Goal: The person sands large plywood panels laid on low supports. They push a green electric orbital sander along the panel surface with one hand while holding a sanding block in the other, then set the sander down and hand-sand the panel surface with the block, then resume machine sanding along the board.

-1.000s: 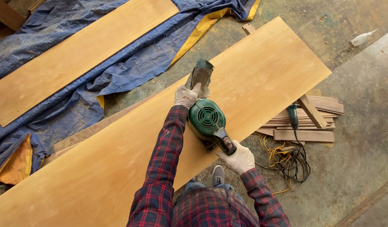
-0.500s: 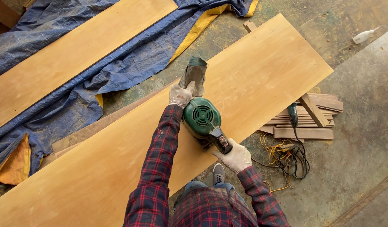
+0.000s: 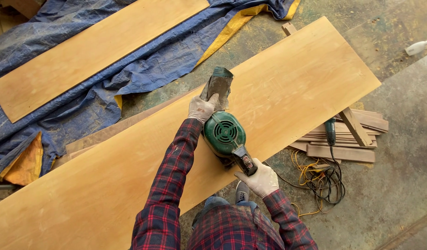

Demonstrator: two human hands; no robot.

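Observation:
A green power sander point(image 3: 224, 133) rests on a long, pale wooden board point(image 3: 130, 171) that runs diagonally across the floor. My left hand point(image 3: 202, 108), in a pale glove, grips the front of the sander beside its grey dust bag point(image 3: 218, 85). My right hand point(image 3: 259, 178), also gloved, holds the black rear handle at the board's near edge. Both sleeves are red plaid.
A second board point(image 3: 84, 55) lies on a blue tarp point(image 3: 51, 115) with a yellow underside at upper left. Wood offcuts point(image 3: 348, 139) and a tangle of yellow and black cord point(image 3: 322, 178) lie on the concrete to the right. My shoe point(image 3: 241, 190) shows below the board.
The sander and both hands have slid a little toward the near-left along the board, and the view has shifted slightly.

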